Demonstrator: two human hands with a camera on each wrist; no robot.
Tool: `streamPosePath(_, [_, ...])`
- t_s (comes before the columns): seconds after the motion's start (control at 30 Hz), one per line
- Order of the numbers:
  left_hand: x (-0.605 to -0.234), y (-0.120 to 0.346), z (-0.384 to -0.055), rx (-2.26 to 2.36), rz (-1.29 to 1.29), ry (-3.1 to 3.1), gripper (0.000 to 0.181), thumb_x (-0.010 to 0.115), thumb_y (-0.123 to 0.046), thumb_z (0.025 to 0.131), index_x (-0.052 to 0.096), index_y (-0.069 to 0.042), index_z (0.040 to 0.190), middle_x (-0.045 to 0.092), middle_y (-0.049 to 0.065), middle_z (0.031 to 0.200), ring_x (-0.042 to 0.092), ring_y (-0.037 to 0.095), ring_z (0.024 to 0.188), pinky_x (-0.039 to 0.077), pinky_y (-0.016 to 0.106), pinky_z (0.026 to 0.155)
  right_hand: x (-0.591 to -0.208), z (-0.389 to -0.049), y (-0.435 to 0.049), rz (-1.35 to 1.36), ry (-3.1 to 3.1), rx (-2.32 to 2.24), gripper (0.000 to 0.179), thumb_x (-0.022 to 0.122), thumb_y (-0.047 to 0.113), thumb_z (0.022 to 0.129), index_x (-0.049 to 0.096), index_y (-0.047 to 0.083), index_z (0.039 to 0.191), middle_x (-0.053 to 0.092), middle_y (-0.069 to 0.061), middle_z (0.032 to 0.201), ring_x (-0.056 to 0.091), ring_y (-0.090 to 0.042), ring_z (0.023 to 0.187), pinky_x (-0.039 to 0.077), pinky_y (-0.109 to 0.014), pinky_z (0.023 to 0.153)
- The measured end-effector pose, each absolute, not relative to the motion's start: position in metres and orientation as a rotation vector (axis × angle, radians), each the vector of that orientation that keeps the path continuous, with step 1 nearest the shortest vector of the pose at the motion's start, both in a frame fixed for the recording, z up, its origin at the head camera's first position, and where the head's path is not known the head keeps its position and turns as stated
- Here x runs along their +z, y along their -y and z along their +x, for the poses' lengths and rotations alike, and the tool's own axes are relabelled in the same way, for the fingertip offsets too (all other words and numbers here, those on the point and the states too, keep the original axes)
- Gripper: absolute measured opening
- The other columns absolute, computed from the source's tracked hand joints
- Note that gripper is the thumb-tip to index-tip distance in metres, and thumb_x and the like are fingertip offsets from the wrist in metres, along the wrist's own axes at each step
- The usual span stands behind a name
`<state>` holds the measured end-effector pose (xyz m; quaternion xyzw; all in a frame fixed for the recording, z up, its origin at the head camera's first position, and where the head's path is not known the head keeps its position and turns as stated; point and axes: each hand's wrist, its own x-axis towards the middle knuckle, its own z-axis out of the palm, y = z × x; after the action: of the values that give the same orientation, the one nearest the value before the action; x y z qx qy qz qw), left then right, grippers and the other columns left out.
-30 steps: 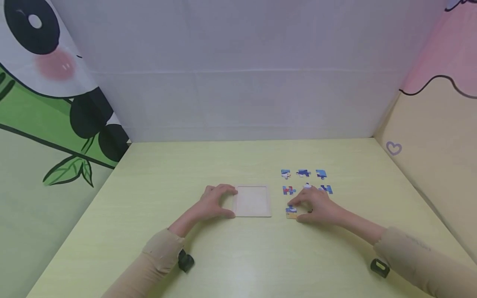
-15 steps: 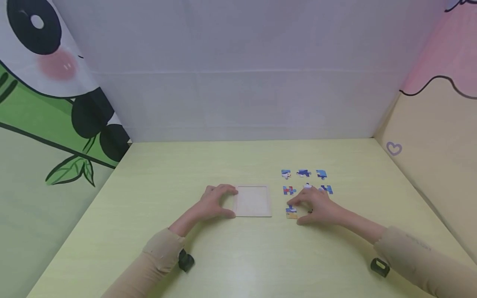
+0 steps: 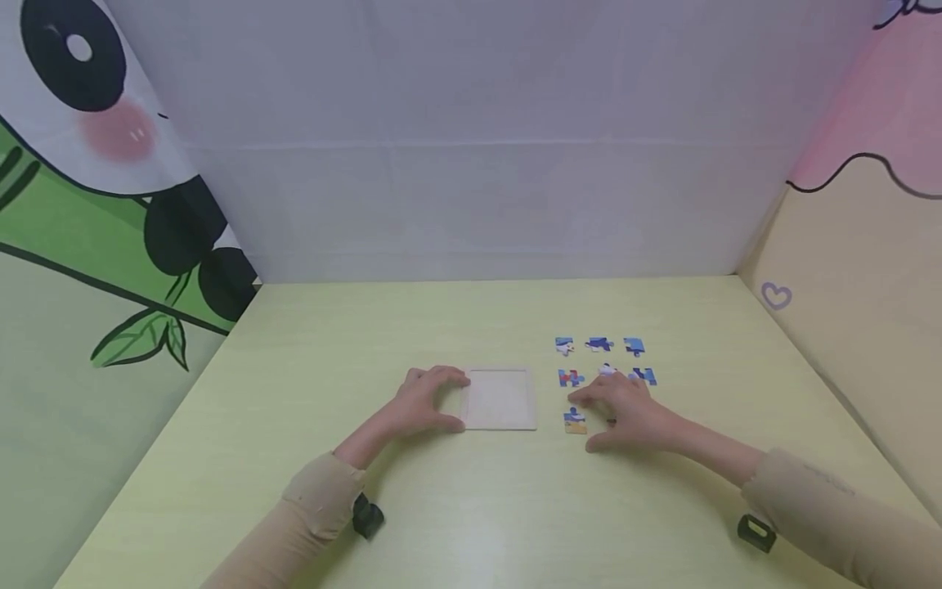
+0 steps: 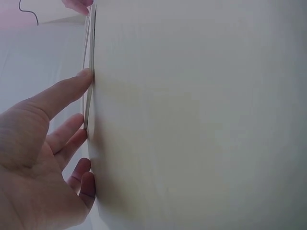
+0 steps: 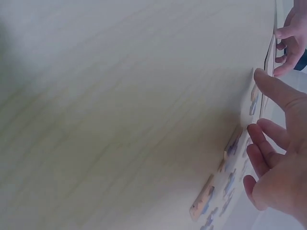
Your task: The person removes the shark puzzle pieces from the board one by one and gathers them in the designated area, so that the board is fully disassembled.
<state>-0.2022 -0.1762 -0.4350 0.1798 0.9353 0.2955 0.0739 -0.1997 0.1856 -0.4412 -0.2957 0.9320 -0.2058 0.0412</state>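
A shallow, pale square puzzle tray (image 3: 500,399) lies on the table in the head view. My left hand (image 3: 425,401) rests at its left side, the thumb and index fingertips spread along that edge. My right hand (image 3: 625,409) hovers low around a jigsaw piece (image 3: 575,422) with a blue and sandy print. Its thumb and index finger are parted, with the piece lying flat on the table near them. Beneath the right palm, another piece is mostly hidden. In the right wrist view, the spread fingers of the right hand (image 5: 278,143) have nothing gripped between them.
Several more blue-printed pieces lie in rows beyond the right hand, among them a red-and-blue one (image 3: 570,378) and a corner-shaped one (image 3: 634,347). A white cloth wall (image 3: 471,204) stands behind the table (image 3: 353,327), with printed panels at both sides.
My right hand has drawn slightly back and its fingers have widened, so more of the sandy piece shows. The left hand and the tray stay in place.
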Motion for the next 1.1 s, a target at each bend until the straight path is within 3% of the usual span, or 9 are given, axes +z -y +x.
streamPosePath(0.17, [-0.44,0.179,-0.205,0.833,0.574,-2.833,0.068,0.087,-0.03,0.072,0.059,-0.016,0.132,0.053,0.003,0.147,0.04,0.029,0.129,0.033,0.048,0.105,-0.431,-0.196,-0.188,-1.015,-2.798,-0.652,0.058,0.081,0.031,0.079,0.062,0.014,0.131,0.064,-0.002,0.13,0.053,-0.029,0.125,0.038,-0.06,0.105])
streamPosePath(0.23, [-0.441,0.18,-0.204,0.803,0.602,-2.847,0.071,0.087,-0.032,0.072,0.057,-0.014,0.134,0.054,0.005,0.145,0.042,0.029,0.129,0.033,0.047,0.105,-0.424,-0.194,-0.189,-1.064,-2.798,-0.627,0.056,0.077,0.033,0.085,0.059,0.013,0.135,0.062,-0.003,0.134,0.052,-0.029,0.129,0.041,-0.055,0.108])
streamPosePath(0.4, [-0.431,0.195,-0.195,0.579,0.82,-2.94,0.073,0.078,-0.039,0.083,0.048,-0.015,0.144,0.048,0.007,0.151,0.044,0.032,0.136,0.037,0.051,0.11,-0.405,-0.188,-0.2,-1.281,-2.938,-0.385,0.061,0.067,0.042,0.092,0.048,0.02,0.146,0.051,-0.004,0.149,0.048,-0.03,0.137,0.04,-0.054,0.11])
streamPosePath(0.5, [-0.415,0.216,-0.191,0.269,1.031,-3.058,0.072,0.066,-0.051,0.089,0.04,-0.024,0.151,0.035,0.004,0.16,0.034,0.036,0.145,0.032,0.057,0.115,-0.394,-0.187,-0.21,-1.401,-3.059,-0.224,0.068,0.065,0.049,0.091,0.04,0.028,0.151,0.04,-0.003,0.157,0.04,-0.031,0.144,0.03,-0.053,0.117])
streamPosePath(0.6, [-0.398,0.243,-0.194,0.001,1.129,-3.173,0.076,0.058,-0.064,0.089,0.035,-0.032,0.154,0.024,0.003,0.165,0.019,0.037,0.152,0.02,0.063,0.118,-0.384,-0.188,-0.227,-1.411,-3.168,-0.132,0.077,0.065,0.056,0.087,0.034,0.033,0.153,0.028,-0.004,0.163,0.024,-0.032,0.151,0.01,-0.051,0.124])
streamPosePath(0.7, [-0.387,0.275,-0.202,-0.119,1.051,-3.261,0.082,0.056,-0.072,0.084,0.032,-0.035,0.154,0.019,0.002,0.166,0.006,0.034,0.155,0.01,0.067,0.119,-0.38,-0.193,-0.25,-1.331,-3.255,-0.1,0.086,0.068,0.061,0.082,0.031,0.034,0.155,0.019,-0.005,0.166,0.009,-0.031,0.155,-0.004,-0.053,0.125])
streamPosePath(0.83, [-0.385,0.316,-0.214,-0.187,0.831,-3.331,0.09,0.06,-0.074,0.08,0.029,-0.035,0.155,0.013,0.002,0.168,-0.005,0.033,0.156,0.001,0.069,0.118,-0.383,-0.204,-0.285,-1.121,-3.317,-0.09,0.092,0.069,0.061,0.08,0.025,0.034,0.156,0.009,-0.006,0.168,-0.003,-0.031,0.156,-0.008,-0.063,0.12])
streamPosePath(1.1, [-0.394,0.35,-0.219,-0.16,0.587,-3.32,0.095,0.061,-0.074,0.078,0.028,-0.031,0.156,0.005,0.006,0.168,-0.012,0.036,0.155,-0.007,0.072,0.115,-0.397,-0.224,-0.326,-0.897,-3.348,-0.069,0.097,0.069,0.062,0.079,0.022,0.032,0.158,0.016,-0.013,0.165,-0.001,-0.037,0.155,-0.007,-0.066,0.119])
